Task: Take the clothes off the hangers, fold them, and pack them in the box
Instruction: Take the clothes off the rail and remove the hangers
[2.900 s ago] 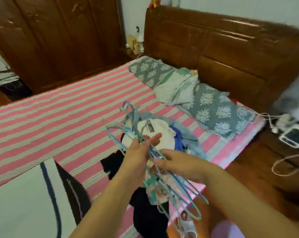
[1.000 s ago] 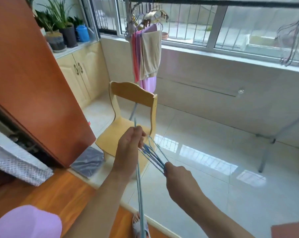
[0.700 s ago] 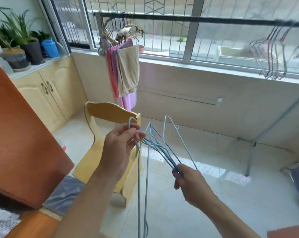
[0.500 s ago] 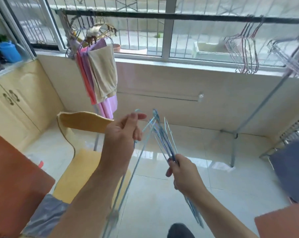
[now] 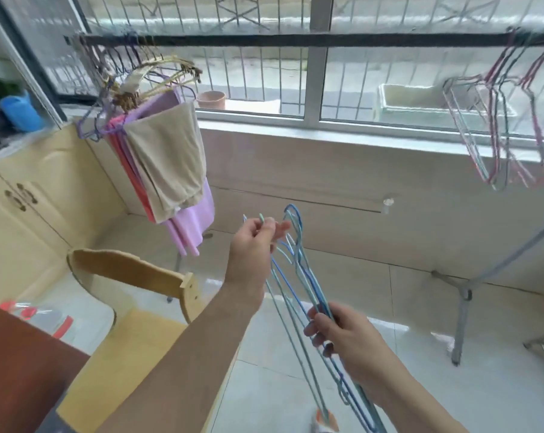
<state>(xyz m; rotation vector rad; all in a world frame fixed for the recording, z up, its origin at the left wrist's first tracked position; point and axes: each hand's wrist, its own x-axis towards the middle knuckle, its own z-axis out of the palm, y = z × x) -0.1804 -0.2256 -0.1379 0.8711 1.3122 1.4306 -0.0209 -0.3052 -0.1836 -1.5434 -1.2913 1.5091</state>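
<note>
While the person stands on the tiled balcony facing the window, both hands are busy with a bundle of empty wire hangers [image 5: 299, 276], blue and pale green. The left hand [image 5: 258, 242] is raised, and its thumb and fingertips pinch the hook of one green hanger, drawing it apart from the rest. The right hand [image 5: 342, 335] sits lower, fingers curled round the shoulders of the remaining bunch, whose bottoms trail down past the wrist.

I would judge these hangers light and springy, with a slick coating, so they tangle at the hooks and slide over one another. Holding the bunch at the shoulders and teasing one out by its hook looks the sensible way.

Ahead, a dark rail [image 5: 295, 39] runs across the window. On its left hang a beige cloth [image 5: 167, 160] and pink and lilac ones [image 5: 192, 210] behind it, soft and limp, best lifted off at the fold over the hanger bar. On the right hang more bare hangers [image 5: 495, 132], pink and grey. A wooden chair [image 5: 133, 273] stands below the cloths.

No box is in sight, nor any folded clothes. The lower ends of the held hangers run out of the frame, and something small and orange near the bottom edge is too blurred to name. The hooks crowded on the rail's left end are smeared, so I cannot count them.
</note>
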